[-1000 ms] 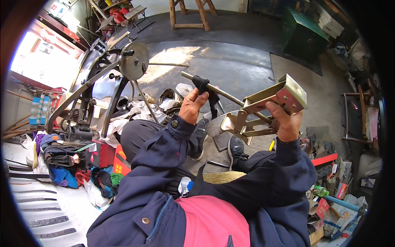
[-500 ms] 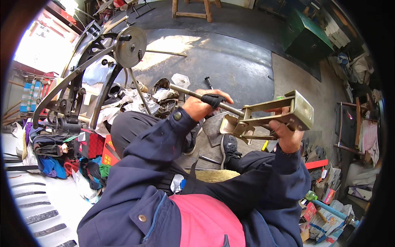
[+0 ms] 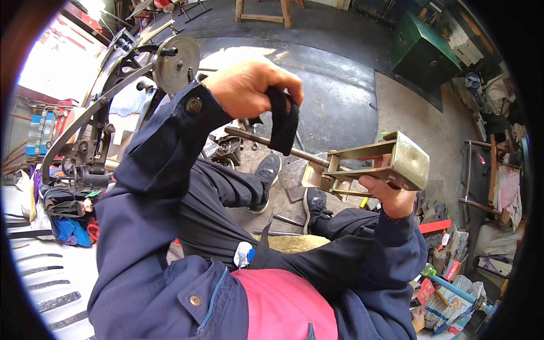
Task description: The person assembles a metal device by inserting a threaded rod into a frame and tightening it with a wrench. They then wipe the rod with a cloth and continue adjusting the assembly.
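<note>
My right hand (image 3: 394, 199) grips the brass-coloured metal body of a scissor jack (image 3: 411, 160), its thumb on the lower side of the arm. From the jack a long threaded rod (image 3: 246, 134) runs out to the left. My left hand (image 3: 249, 85) is raised above the rod, fingers closed on a black cloth strip (image 3: 284, 122). The strip hangs as a loop and its lower end meets the rod; whether it passes fully round cannot be made out. Below the jack, a grey metal plate (image 3: 292, 180) lies on the floor.
A hand-cranked machine with a grey wheel (image 3: 177, 63) stands at left. A green metal box (image 3: 422, 54) is at the far right and a wooden stool (image 3: 262, 18) at the back. Cluttered bags and boxes (image 3: 447, 306) lie at lower right. My shoes (image 3: 266, 175) rest on the floor.
My left hand has risen off the rod, up and to the left, pulling the black strip from a tight wrap into a tall loop. The jack has lowered slightly in my right hand.
</note>
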A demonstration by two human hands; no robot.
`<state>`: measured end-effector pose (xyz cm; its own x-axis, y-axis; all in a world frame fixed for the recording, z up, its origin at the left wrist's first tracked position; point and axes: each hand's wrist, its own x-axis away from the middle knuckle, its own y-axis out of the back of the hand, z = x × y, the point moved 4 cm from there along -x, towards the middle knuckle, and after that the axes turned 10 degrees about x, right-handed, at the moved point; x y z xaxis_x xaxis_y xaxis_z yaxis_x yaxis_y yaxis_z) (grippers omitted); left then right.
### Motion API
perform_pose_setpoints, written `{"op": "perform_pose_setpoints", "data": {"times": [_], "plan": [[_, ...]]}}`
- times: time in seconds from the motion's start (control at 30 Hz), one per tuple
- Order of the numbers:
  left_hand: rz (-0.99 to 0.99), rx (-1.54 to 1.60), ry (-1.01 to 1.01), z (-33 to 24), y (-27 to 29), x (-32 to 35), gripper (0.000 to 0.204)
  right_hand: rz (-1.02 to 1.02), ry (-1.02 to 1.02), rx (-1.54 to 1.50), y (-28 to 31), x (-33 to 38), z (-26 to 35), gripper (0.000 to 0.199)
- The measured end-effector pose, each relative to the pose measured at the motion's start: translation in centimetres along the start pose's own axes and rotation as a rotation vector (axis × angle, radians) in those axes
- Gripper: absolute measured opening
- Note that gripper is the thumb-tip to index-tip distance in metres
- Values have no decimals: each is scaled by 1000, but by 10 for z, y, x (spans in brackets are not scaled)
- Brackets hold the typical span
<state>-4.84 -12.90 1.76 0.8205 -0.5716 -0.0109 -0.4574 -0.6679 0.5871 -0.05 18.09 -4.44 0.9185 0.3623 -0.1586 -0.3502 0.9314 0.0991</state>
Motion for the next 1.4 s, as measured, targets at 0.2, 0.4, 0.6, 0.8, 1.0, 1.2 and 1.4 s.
{"op": "perform_pose_setpoints", "data": {"times": [0.2,0.4,0.6,0.8,1.0,1.2,1.4], "plan": [[-118,-468,-36,-52,-60,20,36,-162,-45,-3,-7,-12,12,48],[-462,-331,-11,-11,-131,74,45,-121,1,114,-10,-9,14,45],[-776,-89,54,49,-176,55,44,-119,25,-37,-15,-7,15,40],[-774,64,-11,57,-167,1,38,-9,22,-59,-14,2,12,42],[-612,56,88,44,-163,15,48,-189,107,-50,-4,-6,3,43],[-860,268,31,15,-164,52,17,-238,94,-80,6,-13,0,38],[-938,-59,-165,-29,-143,61,21,-201,124,-93,-4,-12,4,39]]}}
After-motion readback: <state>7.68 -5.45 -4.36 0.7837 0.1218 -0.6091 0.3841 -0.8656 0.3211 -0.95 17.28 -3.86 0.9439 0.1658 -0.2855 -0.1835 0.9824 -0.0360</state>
